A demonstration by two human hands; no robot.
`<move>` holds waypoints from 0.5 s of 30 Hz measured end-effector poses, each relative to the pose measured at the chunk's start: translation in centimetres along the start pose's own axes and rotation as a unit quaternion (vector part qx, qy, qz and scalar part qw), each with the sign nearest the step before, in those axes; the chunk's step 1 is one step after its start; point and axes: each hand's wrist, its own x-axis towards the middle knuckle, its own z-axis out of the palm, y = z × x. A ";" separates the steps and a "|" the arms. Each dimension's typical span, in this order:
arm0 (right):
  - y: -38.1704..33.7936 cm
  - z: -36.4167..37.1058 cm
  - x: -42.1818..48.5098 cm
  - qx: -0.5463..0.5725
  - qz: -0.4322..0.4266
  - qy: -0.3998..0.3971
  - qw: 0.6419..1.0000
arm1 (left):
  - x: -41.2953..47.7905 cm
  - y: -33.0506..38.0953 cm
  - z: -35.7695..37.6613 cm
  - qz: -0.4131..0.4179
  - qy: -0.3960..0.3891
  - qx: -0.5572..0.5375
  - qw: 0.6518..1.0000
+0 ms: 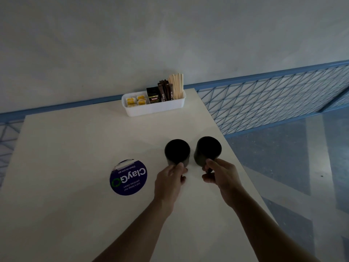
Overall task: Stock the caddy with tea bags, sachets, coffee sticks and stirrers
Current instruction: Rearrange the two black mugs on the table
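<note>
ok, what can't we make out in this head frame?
Head view only.
Handles of the left mug and right mug: covered by the left hand and right hand.
Mug insides: too dark.
Floor of the caddy: behind its front wall.
Small print on the sachets: too small.

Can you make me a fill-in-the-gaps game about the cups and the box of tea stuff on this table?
1. The left hand grips the left mug and the right hand grips the right mug; both mugs are ____ in colour.
2. In the white caddy, the wooden stirrers stand at the ____ end.
3. The tea bags in the caddy are ____.
4. The round sticker lies to the ____ of the mugs.

Missing words: black, right, yellow, left.
</note>
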 end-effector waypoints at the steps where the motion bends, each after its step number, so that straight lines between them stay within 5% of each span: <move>1: -0.3 0.5 0.0 -0.001 -0.007 -0.008 1.000 | 0.1 0.4 -0.7 0.004 0.003 0.000 1.000; 15: -5.6 14.2 1.1 -0.039 -0.057 -0.119 0.991 | 2.7 6.9 -13.6 0.042 0.138 0.027 0.989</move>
